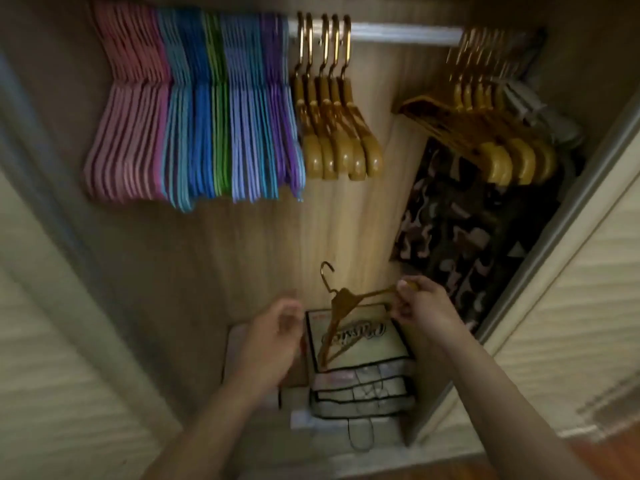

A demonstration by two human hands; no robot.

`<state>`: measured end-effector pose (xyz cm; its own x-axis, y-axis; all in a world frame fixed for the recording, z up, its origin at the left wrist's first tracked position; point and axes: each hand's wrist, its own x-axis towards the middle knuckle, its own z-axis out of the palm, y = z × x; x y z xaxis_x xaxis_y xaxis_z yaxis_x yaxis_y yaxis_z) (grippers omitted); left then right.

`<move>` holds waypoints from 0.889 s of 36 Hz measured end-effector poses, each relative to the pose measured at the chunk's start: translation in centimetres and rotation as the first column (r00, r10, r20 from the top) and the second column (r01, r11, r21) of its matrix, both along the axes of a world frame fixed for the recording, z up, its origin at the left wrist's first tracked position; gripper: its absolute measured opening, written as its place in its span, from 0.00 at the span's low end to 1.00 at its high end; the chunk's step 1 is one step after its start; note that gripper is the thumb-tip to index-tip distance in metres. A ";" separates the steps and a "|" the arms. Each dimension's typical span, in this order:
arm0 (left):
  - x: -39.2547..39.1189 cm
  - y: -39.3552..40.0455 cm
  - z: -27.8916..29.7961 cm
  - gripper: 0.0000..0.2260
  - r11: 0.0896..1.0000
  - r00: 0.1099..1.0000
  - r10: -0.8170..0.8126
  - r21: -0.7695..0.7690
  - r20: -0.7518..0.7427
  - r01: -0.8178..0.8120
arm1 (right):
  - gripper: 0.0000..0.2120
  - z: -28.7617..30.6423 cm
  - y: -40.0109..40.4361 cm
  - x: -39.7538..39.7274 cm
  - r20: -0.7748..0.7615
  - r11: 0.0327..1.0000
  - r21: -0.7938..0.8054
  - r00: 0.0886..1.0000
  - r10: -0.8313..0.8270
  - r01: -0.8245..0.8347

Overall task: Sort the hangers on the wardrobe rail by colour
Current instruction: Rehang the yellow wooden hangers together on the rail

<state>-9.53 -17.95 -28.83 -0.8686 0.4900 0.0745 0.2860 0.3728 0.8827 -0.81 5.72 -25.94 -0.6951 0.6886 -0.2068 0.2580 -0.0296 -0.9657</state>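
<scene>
A silver rail [401,33] runs across the top of the wardrobe. On its left hang several pink hangers [131,133], then blue, green and purple hangers [228,133], then several gold hangers [337,133]. More gold hangers [491,140] hang at the right end. Low in the wardrobe, my right hand [420,301] pinches one arm of a loose gold hanger [341,306], off the rail, hook up. My left hand [273,337] hovers just left of it, fingers loosely curled, holding nothing.
A camouflage-pattern garment [460,230] hangs at the right under the gold hangers, with pale hangers [530,102] behind. Folded packaged items [363,362] are stacked on the wardrobe floor. A sliding door edge [561,216] stands to the right, another door [52,341] to the left.
</scene>
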 end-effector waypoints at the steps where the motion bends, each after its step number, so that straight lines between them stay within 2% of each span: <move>1: 0.4 -0.6 -3.7 0.11 0.998 0.988 0.052 -0.040 0.143 -0.047 | 0.08 -1.5 -0.6 0.6 0.028 0.999 -0.022 0.999 0.026 -0.026; 3: 1.5 -2.7 -9.7 0.06 0.988 0.935 0.148 -0.098 0.322 -0.123 | 0.08 -3.9 -1.7 1.5 0.071 0.996 -0.051 0.995 0.076 -0.073; 5: 2.9 -5.0 -13.4 0.11 0.969 0.882 0.201 -0.219 0.425 -0.115 | 0.08 -5.4 -3.1 2.6 0.085 0.987 -0.094 0.987 0.139 -0.131; 6: 3.2 -6.0 -14.4 0.13 0.966 0.841 0.225 -0.226 0.492 -0.126 | 0.09 -5.7 -3.7 3.1 0.071 0.978 -0.115 0.980 0.183 -0.175; 8: 3.5 -8.1 -16.9 0.12 0.965 0.783 0.231 -0.236 0.577 -0.110 | 0.10 -6.2 -4.6 4.0 0.044 0.945 -0.147 0.953 0.300 -0.291; 10: 2.5 -10.3 -21.3 0.29 0.972 0.785 0.178 -0.233 0.593 -0.044 | 0.11 -5.9 -5.0 4.4 0.003 0.900 -0.174 0.914 0.406 -0.399; 11: 2.5 -11.2 -22.0 0.32 0.981 0.763 0.128 -0.196 0.634 -0.002 | 0.12 -5.7 -5.1 4.5 -0.027 0.874 -0.192 0.892 0.451 -0.447; 13: 2.9 -11.9 -21.6 0.23 0.989 0.734 0.081 -0.147 0.675 0.026 | 0.16 -5.3 -5.0 4.4 -0.091 0.820 -0.230 0.851 0.518 -0.524; 16: 4.3 -11.0 -17.7 0.21 0.994 0.703 0.092 -0.112 0.705 -0.017 | 0.18 -5.3 -4.5 4.1 -0.144 0.770 -0.262 0.812 0.565 -0.582; 19: 4.5 -10.5 -17.0 0.07 0.997 0.668 0.064 -0.025 0.741 -0.068 | 0.18 -5.7 -3.7 3.8 -0.149 0.797 -0.285 0.846 0.512 -0.532; 21: 4.4 -10.4 -17.0 0.02 0.993 0.641 0.058 0.023 0.766 -0.118 | 0.17 -6.5 -3.4 3.5 -0.102 0.861 -0.295 0.910 0.402 -0.414; 24: 4.1 -10.3 -16.8 0.07 0.979 0.603 0.017 0.109 0.798 -0.173 | 0.16 -8.4 -3.0 3.4 0.074 0.970 -0.176 0.980 0.182 -0.167; 25: 4.1 -10.1 -16.6 0.08 0.969 0.585 -0.007 0.150 0.811 -0.196 | 0.20 -9.0 -3.0 3.5 0.124 0.983 -0.131 0.982 0.143 -0.126; 26: 3.9 -9.9 -16.5 0.09 0.956 0.561 -0.037 0.192 0.827 -0.221 | 0.22 -9.5 -3.0 3.7 0.159 0.986 -0.107 0.977 0.141 -0.125; 28: 3.9 -9.1 -15.8 0.10 0.921 0.516 -0.104 0.278 0.850 -0.272 | 0.19 -10.2 -3.4 4.1 0.208 0.978 -0.117 0.959 0.195 -0.173; 32: 3.8 -7.0 -15.3 0.07 0.813 0.421 -0.176 0.373 0.890 -0.448 | 0.13 -10.9 -5.5 4.8 0.310 0.914 -0.195 0.862 0.402 -0.356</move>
<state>-5.76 -24.98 -44.16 -0.6437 0.5100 -0.5706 -0.7430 -0.2377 0.6257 3.98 0.22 -36.88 -0.7695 0.3377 -0.5420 0.5819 0.0210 -0.8130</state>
